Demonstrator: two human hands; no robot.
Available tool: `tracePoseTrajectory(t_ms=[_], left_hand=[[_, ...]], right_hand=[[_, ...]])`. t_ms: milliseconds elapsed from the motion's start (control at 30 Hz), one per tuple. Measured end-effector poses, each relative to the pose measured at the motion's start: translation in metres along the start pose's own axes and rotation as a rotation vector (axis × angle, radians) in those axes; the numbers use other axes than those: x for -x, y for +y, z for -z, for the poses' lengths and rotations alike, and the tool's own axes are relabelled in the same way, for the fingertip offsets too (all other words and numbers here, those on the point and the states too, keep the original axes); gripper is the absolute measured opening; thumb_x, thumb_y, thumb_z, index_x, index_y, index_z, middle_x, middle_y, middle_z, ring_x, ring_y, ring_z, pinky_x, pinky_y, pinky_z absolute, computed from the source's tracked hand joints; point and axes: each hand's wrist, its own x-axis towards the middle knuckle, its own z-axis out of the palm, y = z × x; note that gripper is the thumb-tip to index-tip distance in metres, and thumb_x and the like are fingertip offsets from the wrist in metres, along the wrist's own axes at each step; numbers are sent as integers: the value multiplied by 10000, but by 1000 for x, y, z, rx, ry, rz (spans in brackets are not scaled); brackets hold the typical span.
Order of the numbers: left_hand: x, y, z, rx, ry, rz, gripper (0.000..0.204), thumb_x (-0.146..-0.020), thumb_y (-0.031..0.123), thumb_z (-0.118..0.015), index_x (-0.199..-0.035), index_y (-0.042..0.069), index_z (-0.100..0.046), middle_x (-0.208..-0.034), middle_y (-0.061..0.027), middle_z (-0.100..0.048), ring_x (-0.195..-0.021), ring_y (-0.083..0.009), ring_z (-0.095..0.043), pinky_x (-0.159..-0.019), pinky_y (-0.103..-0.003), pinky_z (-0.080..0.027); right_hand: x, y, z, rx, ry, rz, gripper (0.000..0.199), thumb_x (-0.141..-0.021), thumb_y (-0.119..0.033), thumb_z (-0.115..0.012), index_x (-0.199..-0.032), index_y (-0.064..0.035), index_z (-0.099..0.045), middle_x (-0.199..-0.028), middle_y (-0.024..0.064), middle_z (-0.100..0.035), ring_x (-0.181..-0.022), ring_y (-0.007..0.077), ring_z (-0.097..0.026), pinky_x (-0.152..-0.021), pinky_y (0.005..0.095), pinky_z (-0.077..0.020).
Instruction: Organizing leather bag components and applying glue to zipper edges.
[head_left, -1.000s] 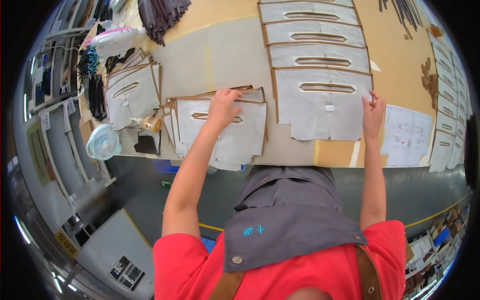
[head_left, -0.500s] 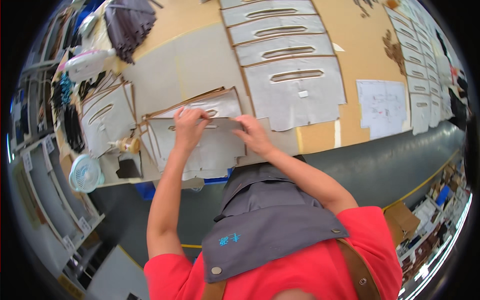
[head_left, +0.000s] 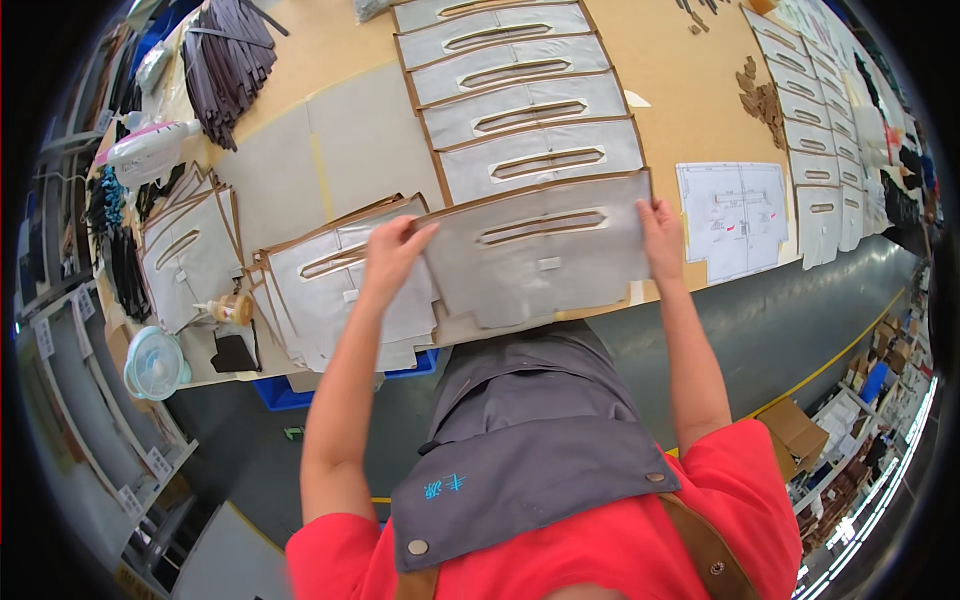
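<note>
A grey panel [head_left: 530, 275] with brown edging, a long slot and a small white tag stretches between my two hands. My left hand [head_left: 393, 255] pinches its upper left corner, while my right hand [head_left: 660, 238] grips the upper right corner. The panel's top edge lies over the front of an overlapping column of similar panels [head_left: 525, 105], hiding part of the nearest one. To the left of my left hand, a stack of like panels [head_left: 385, 325] rests at the table's near edge, its slotted top piece partly covered by my wrist.
More panels [head_left: 195, 262] lie left, beside a glue bottle [head_left: 232, 308], a black piece [head_left: 235, 350] and a small fan [head_left: 156, 362]. Dark strips [head_left: 225, 65] sit far left. A printed drawing [head_left: 735, 220] and brown scraps [head_left: 762, 100] are on the right. Blue bins [head_left: 285, 393] show below the table edge.
Both hands have moved right, carrying a panel off the left stack to the front of the column. My right hand has gone farther, so the hands are wider apart.
</note>
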Motion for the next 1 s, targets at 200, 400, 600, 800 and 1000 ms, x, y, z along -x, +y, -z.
tracePoseTrajectory(t_ms=[200, 400, 600, 800, 1000], left_hand=[[-37, 14, -86, -73, 136, 68, 277, -816, 245, -679, -743, -8, -594, -601, -90, -587, -537, -189, -538, -547, -342, -433], [-34, 0, -92, -170, 293, 104, 261, -838, 251, -673, -809, -2, -616, -633, -88, -603, -573, -209, -560, -585, -339, -457], [-14, 24, -68, -311, 416, -243, 293, -795, 122, -723, -1047, 51, -593, -893, -104, -555, -773, -252, -567, -705, -359, -490], [-18, -30, 20, -679, 438, -201, 298, -795, 106, -697, -1080, 94, -611, -1022, -70, -566, -1001, -258, -540, -937, -406, -390], [-10, -58, 38, -758, 354, -298, 242, -788, 170, -711, -1019, 131, -653, -1029, -37, -593, -1003, -211, -541, -984, -429, -325]], right_hand=[[-46, 34, 35, 264, 139, 86, 256, -915, -249, -607, -876, -1, -557, -717, 76, -551, -651, 175, -475, -625, 320, -416], [-51, 37, 21, 341, 101, 133, 277, -899, -243, -609, -877, 23, -537, -751, 157, -532, -696, 282, -511, -654, 377, -422], [-50, 28, 40, 254, 147, 153, 286, -904, -228, -614, -1079, -5, -572, -983, 117, -562, -761, 204, -534, -718, 337, -461], [-30, 7, 35, 273, 151, 200, 323, -888, -137, -620, -1180, -30, -533, -1147, 102, -469, -817, 138, -512, -714, 252, -458], [28, -13, -16, 267, 98, 286, 261, -855, -62, -623, -1114, -67, -584, -1188, 93, -470, -786, 135, -518, -686, 252, -474]])
